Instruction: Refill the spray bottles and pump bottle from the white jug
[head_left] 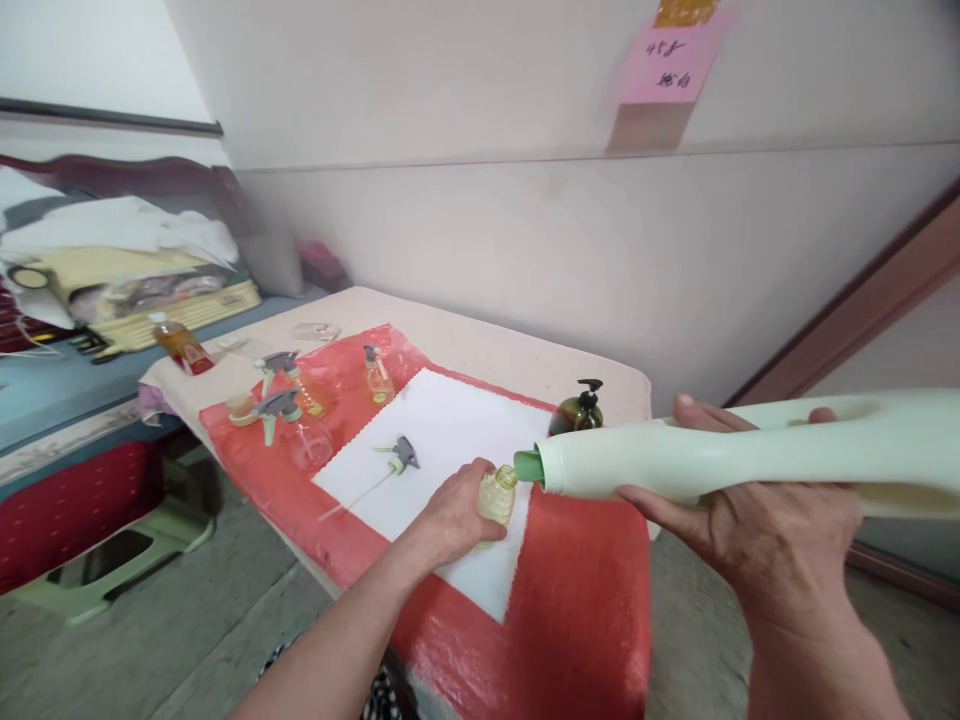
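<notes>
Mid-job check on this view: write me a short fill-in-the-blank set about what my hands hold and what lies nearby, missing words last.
The left hand holds a small, clear yellowish plastic bottle whose uncapped mouth is ____. The right hand holds a large pale-green plastic jug whose spout is coloured ____. The grey head of a loose trigger sprayer rests on a sheet coloured ____. The paper note taped to the wall is ____.

open; green; white; pink
</notes>
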